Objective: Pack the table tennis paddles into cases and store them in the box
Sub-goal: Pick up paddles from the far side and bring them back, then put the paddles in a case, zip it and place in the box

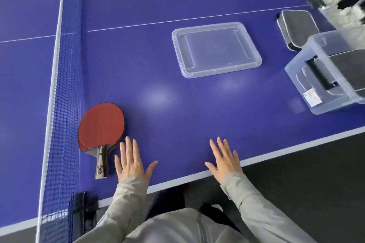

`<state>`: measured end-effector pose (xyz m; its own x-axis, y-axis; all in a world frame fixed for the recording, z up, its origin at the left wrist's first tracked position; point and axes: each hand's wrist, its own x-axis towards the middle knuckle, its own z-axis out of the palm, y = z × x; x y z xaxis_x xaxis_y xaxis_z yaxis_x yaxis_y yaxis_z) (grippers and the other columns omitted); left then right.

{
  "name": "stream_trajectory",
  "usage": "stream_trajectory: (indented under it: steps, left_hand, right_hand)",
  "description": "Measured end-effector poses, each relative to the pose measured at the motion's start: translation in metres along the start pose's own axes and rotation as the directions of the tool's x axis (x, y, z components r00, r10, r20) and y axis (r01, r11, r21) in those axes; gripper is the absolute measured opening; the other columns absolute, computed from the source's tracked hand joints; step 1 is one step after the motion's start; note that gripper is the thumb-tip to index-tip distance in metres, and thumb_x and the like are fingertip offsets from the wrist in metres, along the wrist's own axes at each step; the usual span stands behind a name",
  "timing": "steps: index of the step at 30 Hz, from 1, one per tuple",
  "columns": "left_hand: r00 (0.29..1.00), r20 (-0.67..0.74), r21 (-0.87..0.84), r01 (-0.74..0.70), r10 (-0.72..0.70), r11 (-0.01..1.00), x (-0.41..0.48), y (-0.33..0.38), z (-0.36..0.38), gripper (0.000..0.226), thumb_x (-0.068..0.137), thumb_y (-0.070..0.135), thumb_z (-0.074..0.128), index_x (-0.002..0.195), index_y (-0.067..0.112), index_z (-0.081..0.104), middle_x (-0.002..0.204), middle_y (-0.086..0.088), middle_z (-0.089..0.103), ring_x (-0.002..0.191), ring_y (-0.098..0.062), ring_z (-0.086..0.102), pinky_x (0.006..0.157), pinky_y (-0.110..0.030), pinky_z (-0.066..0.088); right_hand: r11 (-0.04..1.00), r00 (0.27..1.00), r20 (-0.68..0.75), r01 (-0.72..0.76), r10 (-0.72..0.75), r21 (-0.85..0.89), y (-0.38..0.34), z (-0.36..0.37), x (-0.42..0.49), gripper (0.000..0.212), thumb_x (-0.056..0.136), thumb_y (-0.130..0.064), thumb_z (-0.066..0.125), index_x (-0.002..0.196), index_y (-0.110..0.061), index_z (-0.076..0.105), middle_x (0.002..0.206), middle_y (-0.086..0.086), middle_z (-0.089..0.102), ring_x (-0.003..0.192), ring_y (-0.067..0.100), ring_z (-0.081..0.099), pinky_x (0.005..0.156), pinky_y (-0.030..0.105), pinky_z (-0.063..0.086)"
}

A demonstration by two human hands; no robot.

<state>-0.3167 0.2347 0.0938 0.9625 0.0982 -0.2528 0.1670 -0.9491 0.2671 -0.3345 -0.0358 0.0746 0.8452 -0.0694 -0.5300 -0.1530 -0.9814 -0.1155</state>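
No legible writing, number or brand name is showing anywhere in the head view. A small white-and-red paper sticker is sitting low on the near wall of the clear plastic storage box. Its print is coming out too small and blurred to read. A pale diamond-shaped emblem is showing on the dark wooden handle of the upper red-rubber table tennis paddle. Whether that emblem is carrying letters cannot be told.
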Motion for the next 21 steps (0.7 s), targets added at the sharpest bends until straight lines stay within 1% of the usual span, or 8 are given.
stream_trajectory:
  steps: [1, 2, 4, 6, 10, 14, 16, 21]
  left_hand:
    - [0.999, 0.033, 0.053, -0.027, 0.025, 0.998, -0.003, 0.015, 0.005, 0.102, 0.077, 0.078, 0.029, 0.148, 0.013, -0.001, 0.158, -0.001, -0.008, 0.146, -0.019, -0.007, 0.119, -0.046, 0.002]
    - [0.997, 0.060, 0.110, -0.060, 0.054, 0.992, -0.008, 0.031, 0.011, 0.099, 0.080, 0.073, 0.033, 0.148, 0.014, -0.007, 0.157, 0.000, -0.015, 0.146, -0.019, -0.013, 0.119, -0.045, -0.002]
    - [0.989, 0.099, 0.200, -0.127, 0.109, 0.972, -0.018, 0.068, 0.022, 0.095, 0.083, 0.071, 0.029, 0.148, 0.017, -0.013, 0.156, 0.001, -0.022, 0.145, -0.019, -0.018, 0.117, -0.043, -0.007]
    - [0.977, 0.130, 0.235, -0.194, 0.168, 0.952, -0.031, 0.107, 0.034, 0.093, 0.085, 0.071, 0.029, 0.148, 0.018, -0.014, 0.157, 0.001, -0.023, 0.145, -0.018, -0.019, 0.117, -0.043, -0.008]
    - [0.935, 0.175, 0.254, -0.345, 0.308, 0.904, -0.059, 0.190, 0.059, 0.090, 0.086, 0.071, 0.022, 0.148, 0.018, -0.017, 0.156, 0.000, -0.025, 0.144, -0.018, -0.021, 0.116, -0.044, -0.011]
    - [0.888, 0.175, 0.230, -0.457, 0.426, 0.859, -0.083, 0.258, 0.072, 0.088, 0.085, 0.070, 0.016, 0.149, 0.018, -0.013, 0.157, 0.000, -0.021, 0.145, -0.019, -0.019, 0.116, -0.044, -0.010]
    - [0.872, 0.170, 0.231, -0.487, 0.458, 0.842, -0.088, 0.286, 0.074, 0.088, 0.082, 0.071, 0.010, 0.149, 0.018, -0.013, 0.158, 0.000, -0.020, 0.145, -0.019, -0.018, 0.116, -0.044, -0.010]
    - [0.847, 0.192, 0.206, -0.529, 0.496, 0.823, -0.079, 0.343, 0.087, 0.087, 0.086, 0.071, 0.017, 0.149, 0.020, -0.013, 0.158, 0.004, -0.019, 0.145, -0.017, -0.019, 0.117, -0.042, -0.009]
  right_hand:
    - [1.000, 1.000, -0.017, -0.016, 0.016, 0.021, 0.015, 0.001, -0.009, 0.075, 0.096, -0.052, 0.037, 0.150, -0.029, -0.009, 0.160, 0.001, -0.014, 0.147, 0.022, -0.014, 0.118, 0.047, 0.008]
    - [0.999, 0.999, -0.035, -0.034, 0.035, 0.040, 0.031, 0.003, -0.019, 0.075, 0.095, -0.052, 0.038, 0.150, -0.030, -0.009, 0.160, 0.001, -0.013, 0.147, 0.022, -0.013, 0.118, 0.047, 0.009]
    - [0.993, 0.994, -0.072, -0.076, 0.082, 0.086, 0.065, 0.008, -0.041, 0.075, 0.095, -0.052, 0.038, 0.150, -0.030, -0.008, 0.160, 0.002, -0.012, 0.147, 0.022, -0.012, 0.118, 0.047, 0.010]
    - [0.983, 0.986, -0.098, -0.121, 0.135, 0.137, 0.100, 0.013, -0.064, 0.075, 0.095, -0.052, 0.038, 0.150, -0.031, -0.009, 0.160, 0.002, -0.011, 0.147, 0.022, -0.012, 0.118, 0.047, 0.009]
    - [0.951, 0.950, -0.157, -0.238, 0.270, 0.197, 0.174, 0.021, -0.114, 0.074, 0.096, -0.052, 0.035, 0.150, -0.029, -0.009, 0.161, 0.001, -0.008, 0.148, 0.021, -0.011, 0.118, 0.047, 0.010]
    - [0.881, 0.902, -0.136, -0.353, 0.410, 0.313, 0.237, 0.026, -0.155, 0.073, 0.096, -0.050, 0.036, 0.150, -0.030, -0.009, 0.160, 0.000, -0.011, 0.147, 0.020, -0.014, 0.118, 0.047, 0.009]
    - [0.859, 0.888, -0.121, -0.384, 0.444, 0.339, 0.260, 0.025, -0.166, 0.072, 0.097, -0.050, 0.035, 0.150, -0.030, -0.009, 0.160, 0.000, -0.012, 0.147, 0.020, -0.014, 0.118, 0.047, 0.009]
    - [0.829, 0.864, -0.141, -0.400, 0.484, 0.391, 0.302, 0.014, -0.162, 0.070, 0.097, -0.049, 0.034, 0.151, -0.028, -0.007, 0.161, 0.001, -0.009, 0.147, 0.020, -0.012, 0.118, 0.046, 0.010]
